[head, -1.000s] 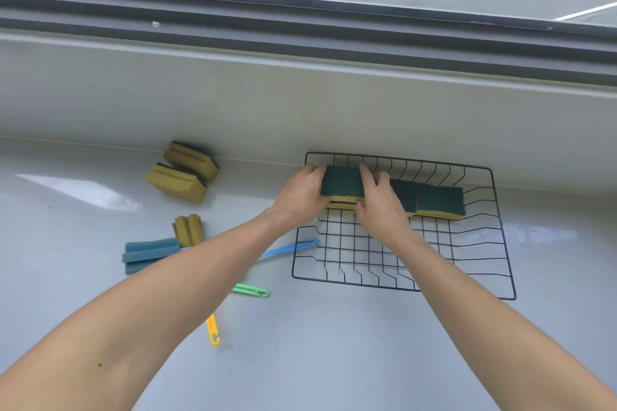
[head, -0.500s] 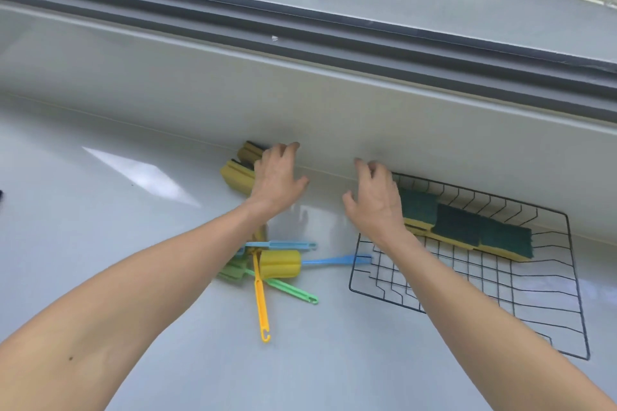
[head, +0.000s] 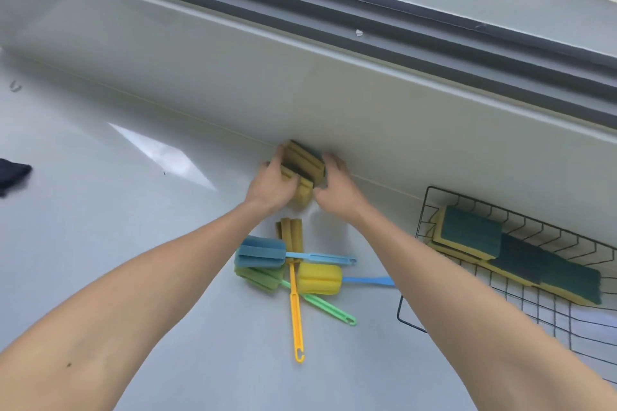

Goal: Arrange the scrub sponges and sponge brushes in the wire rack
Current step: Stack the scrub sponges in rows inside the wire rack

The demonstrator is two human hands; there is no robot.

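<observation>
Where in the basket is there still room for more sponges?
The wire rack has bare grid along its near side, in front of the row of scrub sponges lining its far edge. That far row looks full. The counter by the sponge brushes is crowded.

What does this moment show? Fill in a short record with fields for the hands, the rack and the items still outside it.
left hand: on the loose scrub sponges by the wall
right hand: on the same sponges, opposite side
wire rack: holds a row of green-topped scrub sponges
sponge brushes: four, piled crosswise on the counter, outside the rack
</observation>
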